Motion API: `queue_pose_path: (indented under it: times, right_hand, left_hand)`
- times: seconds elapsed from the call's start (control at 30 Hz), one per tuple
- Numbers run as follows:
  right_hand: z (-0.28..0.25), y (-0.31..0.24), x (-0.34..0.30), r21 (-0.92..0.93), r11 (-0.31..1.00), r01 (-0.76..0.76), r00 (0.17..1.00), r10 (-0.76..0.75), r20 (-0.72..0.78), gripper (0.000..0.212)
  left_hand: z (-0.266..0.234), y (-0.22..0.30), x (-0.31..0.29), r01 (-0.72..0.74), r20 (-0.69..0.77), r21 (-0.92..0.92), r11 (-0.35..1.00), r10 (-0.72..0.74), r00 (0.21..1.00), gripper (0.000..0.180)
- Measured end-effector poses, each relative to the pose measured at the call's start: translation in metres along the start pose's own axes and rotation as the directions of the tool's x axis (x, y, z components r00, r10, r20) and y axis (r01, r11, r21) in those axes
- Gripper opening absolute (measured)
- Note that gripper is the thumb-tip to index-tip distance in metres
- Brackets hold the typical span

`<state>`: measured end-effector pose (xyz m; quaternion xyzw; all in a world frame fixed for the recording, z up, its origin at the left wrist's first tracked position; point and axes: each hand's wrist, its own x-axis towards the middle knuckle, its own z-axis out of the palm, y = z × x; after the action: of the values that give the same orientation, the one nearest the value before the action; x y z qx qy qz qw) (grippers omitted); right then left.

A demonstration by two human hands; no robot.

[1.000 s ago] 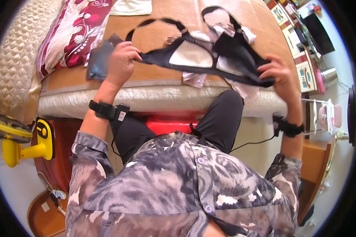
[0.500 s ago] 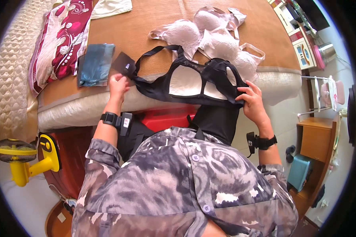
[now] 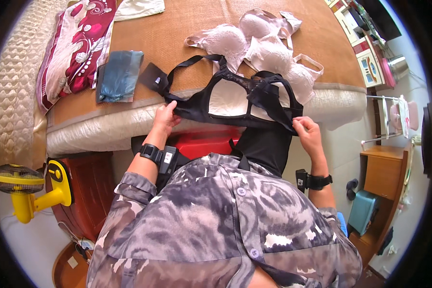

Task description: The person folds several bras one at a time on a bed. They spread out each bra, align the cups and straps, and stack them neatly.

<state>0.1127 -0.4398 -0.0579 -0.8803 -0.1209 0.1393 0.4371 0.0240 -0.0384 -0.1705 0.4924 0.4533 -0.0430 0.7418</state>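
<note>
A black bra (image 3: pixel 201 103) with pale cup linings lies spread at the near edge of the bed, its inner side up. My left hand (image 3: pixel 166 118) pinches its left band end, close to a dark square tag (image 3: pixel 153 78). At the other end, my right hand (image 3: pixel 306 130) has the band's lower corner between thumb and fingers. One side wing is folded over the right cup. Just behind lie several pale pink bras (image 3: pixel 269 50), partly overlapping one another and partly covered by the black one.
Clear bluish plastic bags (image 3: pixel 120 77) lie left of the bra, beside a red and white patterned pillow (image 3: pixel 79 48). A red stool (image 3: pixel 206 143) is below the bed edge. A yellow fan (image 3: pixel 33 192) stands at left, a wooden cabinet (image 3: pixel 384 168) at right.
My left hand has moved right and down, from beside the tag onto the bra's band end. My right hand has shifted slightly down along the right end, and the folded wing hangs differently.
</note>
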Motion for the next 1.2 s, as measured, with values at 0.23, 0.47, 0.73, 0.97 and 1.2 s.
queue_pose_path:
  times: [0.23,0.47,0.73,0.97,1.2]
  right_hand:
    - [0.019,-0.009,-0.006,-0.161,0.980,0.119,0.971,-0.149,-0.188,0.009]
    - [0.013,-0.001,-0.003,-0.137,0.981,0.138,0.953,-0.170,-0.251,0.009]
    - [-0.001,0.003,-0.007,-0.066,0.990,0.121,0.946,-0.135,-0.294,0.010]
    - [-0.010,0.007,0.000,-0.081,0.985,0.149,0.935,-0.167,-0.314,0.009]
    - [-0.016,0.000,0.002,-0.080,0.996,0.042,0.975,-0.058,-0.213,0.009]
  left_hand:
    - [0.003,0.024,-0.005,-0.665,-0.041,0.595,0.451,0.843,0.536,0.022]
    - [0.098,0.066,-0.023,-0.828,0.681,0.478,-0.294,0.719,0.138,0.015]
    - [0.137,0.051,0.000,-0.767,0.832,0.402,-0.500,0.549,0.078,0.012]
    - [0.135,0.044,0.006,-0.872,0.701,0.386,-0.302,0.710,0.064,0.004]
    - [0.150,0.035,-0.010,-0.791,0.805,0.331,-0.515,0.592,-0.048,0.006]
